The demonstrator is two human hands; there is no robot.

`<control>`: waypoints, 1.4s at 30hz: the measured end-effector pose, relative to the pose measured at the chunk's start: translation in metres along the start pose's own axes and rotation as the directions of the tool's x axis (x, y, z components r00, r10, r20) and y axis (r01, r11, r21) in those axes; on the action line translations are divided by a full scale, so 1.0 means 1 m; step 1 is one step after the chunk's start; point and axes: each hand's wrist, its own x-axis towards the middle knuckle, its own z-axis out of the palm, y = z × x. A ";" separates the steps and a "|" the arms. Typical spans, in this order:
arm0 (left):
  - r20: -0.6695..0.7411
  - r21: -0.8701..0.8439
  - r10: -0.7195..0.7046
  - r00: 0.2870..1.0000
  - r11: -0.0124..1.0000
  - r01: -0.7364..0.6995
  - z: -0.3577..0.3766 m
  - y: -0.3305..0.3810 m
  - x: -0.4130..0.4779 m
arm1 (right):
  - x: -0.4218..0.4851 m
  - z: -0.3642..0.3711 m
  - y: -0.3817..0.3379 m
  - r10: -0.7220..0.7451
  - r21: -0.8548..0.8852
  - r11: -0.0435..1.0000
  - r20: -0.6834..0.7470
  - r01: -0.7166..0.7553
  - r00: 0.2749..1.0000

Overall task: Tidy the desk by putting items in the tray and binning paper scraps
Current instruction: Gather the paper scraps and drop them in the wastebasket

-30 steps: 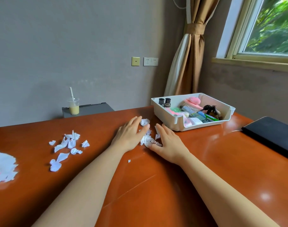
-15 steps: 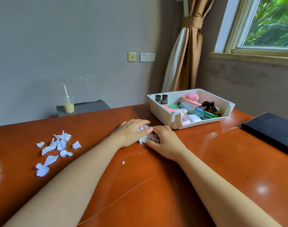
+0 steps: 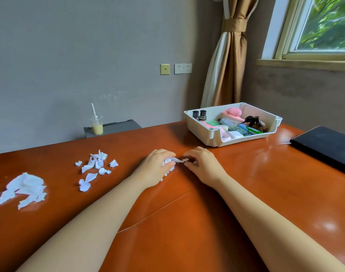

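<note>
On the brown desk (image 3: pixel 187 222), my left hand (image 3: pixel 156 167) has its fingers curled round a bunch of white paper scraps (image 3: pixel 168 163) near the desk's middle. Close beside it, my right hand (image 3: pixel 202 165) pinches more small scraps (image 3: pixel 185 160) between fingers and thumb. A loose group of torn scraps (image 3: pixel 96 167) lies to the left. A bigger pile of torn paper (image 3: pixel 23 188) sits at the far left edge. The white tray (image 3: pixel 201 132) at the back right holds a pink brush, tubes, small bottles and other items.
A black flat case (image 3: pixel 324 146) lies at the desk's right edge. Behind the desk, a plastic cup with a straw (image 3: pixel 97 125) stands on a grey box. A tied curtain and a window are at the back right.
Both hands closed in from spread fingers and gathered the scraps between them. My left hand now clutches the bunch; the camera view shifted slightly.
</note>
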 end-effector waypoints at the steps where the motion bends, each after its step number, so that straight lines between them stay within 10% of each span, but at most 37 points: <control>1: -0.005 -0.017 -0.014 1.000 1.000 0.014 -0.001 0.002 -0.005 | -0.001 0.001 -0.004 -0.004 0.005 1.000 -0.006 0.005 1.000; 16: -0.016 0.014 -0.052 0.999 0.999 0.053 -0.021 0.000 -0.066 | -0.032 0.009 -0.032 0.102 -0.124 0.986 -0.050 -0.108 0.994; 29: 0.161 0.222 -0.038 0.986 0.975 0.002 -0.037 0.002 -0.106 | -0.037 0.020 -0.054 0.004 -0.129 0.992 0.019 -0.002 1.000; 42: 0.006 0.215 0.046 0.999 0.976 -0.046 -0.028 0.005 -0.091 | -0.037 0.016 -0.061 -0.155 -0.035 0.987 0.021 0.156 0.988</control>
